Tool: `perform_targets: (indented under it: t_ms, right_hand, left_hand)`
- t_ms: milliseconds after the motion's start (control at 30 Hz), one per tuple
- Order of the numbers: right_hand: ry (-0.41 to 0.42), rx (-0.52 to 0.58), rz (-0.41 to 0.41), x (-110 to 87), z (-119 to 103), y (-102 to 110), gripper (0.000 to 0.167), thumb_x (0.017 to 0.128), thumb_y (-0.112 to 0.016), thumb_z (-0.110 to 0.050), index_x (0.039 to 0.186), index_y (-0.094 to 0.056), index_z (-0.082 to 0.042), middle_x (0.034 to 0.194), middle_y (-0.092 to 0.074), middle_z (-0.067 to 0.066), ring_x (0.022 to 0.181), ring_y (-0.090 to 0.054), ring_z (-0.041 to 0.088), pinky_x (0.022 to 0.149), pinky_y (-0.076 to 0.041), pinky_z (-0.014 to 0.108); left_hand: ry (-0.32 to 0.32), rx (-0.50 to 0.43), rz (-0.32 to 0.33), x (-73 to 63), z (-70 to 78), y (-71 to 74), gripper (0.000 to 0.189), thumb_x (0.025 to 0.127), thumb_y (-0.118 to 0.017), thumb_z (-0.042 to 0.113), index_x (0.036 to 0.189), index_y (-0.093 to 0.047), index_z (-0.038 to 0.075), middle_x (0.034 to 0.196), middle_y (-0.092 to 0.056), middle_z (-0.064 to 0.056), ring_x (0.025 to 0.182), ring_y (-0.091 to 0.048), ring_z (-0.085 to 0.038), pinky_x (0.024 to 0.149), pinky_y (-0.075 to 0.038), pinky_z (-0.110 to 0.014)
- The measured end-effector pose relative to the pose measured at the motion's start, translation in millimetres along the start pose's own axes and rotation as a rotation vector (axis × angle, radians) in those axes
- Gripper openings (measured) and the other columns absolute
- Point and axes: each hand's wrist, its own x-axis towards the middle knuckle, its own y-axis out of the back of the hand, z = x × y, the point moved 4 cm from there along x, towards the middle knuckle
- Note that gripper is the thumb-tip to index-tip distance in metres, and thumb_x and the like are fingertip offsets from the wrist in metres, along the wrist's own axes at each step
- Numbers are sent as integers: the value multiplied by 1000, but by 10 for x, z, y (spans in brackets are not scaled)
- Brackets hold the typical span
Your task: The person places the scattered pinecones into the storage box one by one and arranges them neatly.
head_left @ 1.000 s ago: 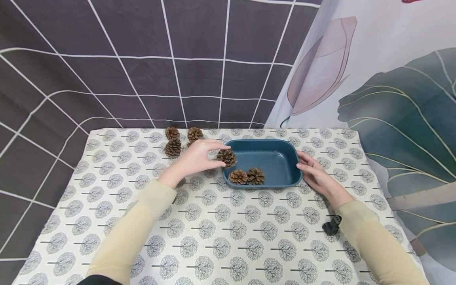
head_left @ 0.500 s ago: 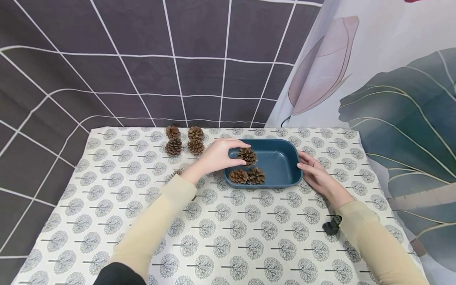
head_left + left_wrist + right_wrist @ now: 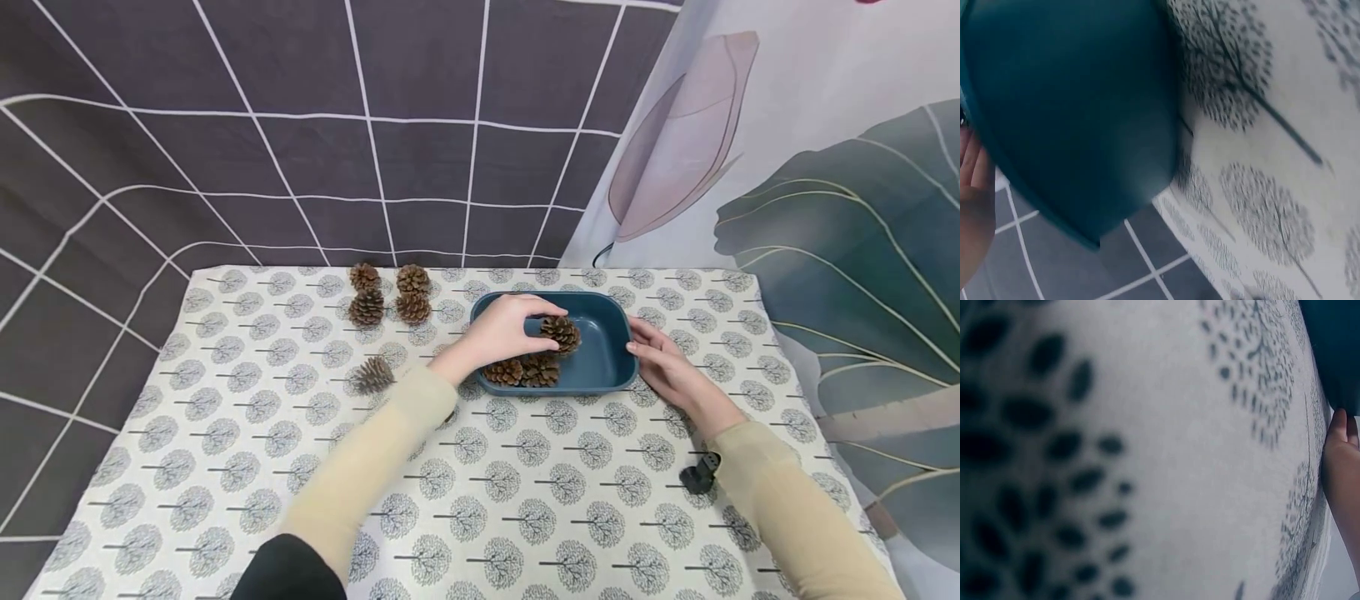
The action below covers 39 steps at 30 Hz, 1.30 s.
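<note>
My left hand reaches over the dark teal rectangular basin, pinching a brown pine cone between thumb and fingers. In the left wrist view the same hand shows at the left edge beside the basin's wall, with the cone out of sight. Two more pine cones lie inside at the near left, partly covered by the hand. My right hand rests against the basin's right end, its thumb at the rim and fingers along the outside. Right wrist view: straight fingers touch the basin's outer wall.
Several pine cones stand grouped at the back left of the patterned tablecloth. One greyer cone lies nearer, beside my left forearm. A dark bit shows under that sleeve. A small black device sits at my right wrist.
My left hand has carried the pine cone rightward, from the basin's left rim to above its middle. More cones on the cloth have come into sight. The right hand has stayed put.
</note>
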Motion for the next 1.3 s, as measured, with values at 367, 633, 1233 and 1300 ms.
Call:
perform_targets:
  t_ms: [367,633,1233,1300]
  right_hand:
    - [9,15,-24,3,-9,3,53,106,-41,11,144,-58,-22,139,-68,-7,123,-65,6,106,-55,19]
    - [6,20,-29,-2,-19,-5,53,106,-41,11,144,-59,-22,138,-68,-7,123,-66,6,106,-55,19]
    - [13,35,-32,-8,-12,-1,53,106,-40,11,148,-56,-17,140,-66,-2,125,-65,9,107,-55,20]
    - [12,30,-29,-8,-15,0,53,106,-41,11,148,-56,-18,141,-66,-3,125,-65,9,108,-55,20]
  left_hand:
    - [7,27,-64,172,60,-259,50,95,-83,34,139,-70,17,143,-71,-2,135,-65,-19,120,-50,-34]
    - [-3,28,-107,222,90,-404,47,96,-82,33,138,-71,16,142,-72,-1,134,-65,-18,119,-50,-31]
    - [16,106,-173,224,105,-549,46,94,-83,31,136,-72,16,140,-73,1,134,-66,-18,120,-49,-30]
    - [24,119,-186,222,101,-553,46,94,-83,31,136,-72,17,141,-73,1,135,-65,-18,121,-49,-30]
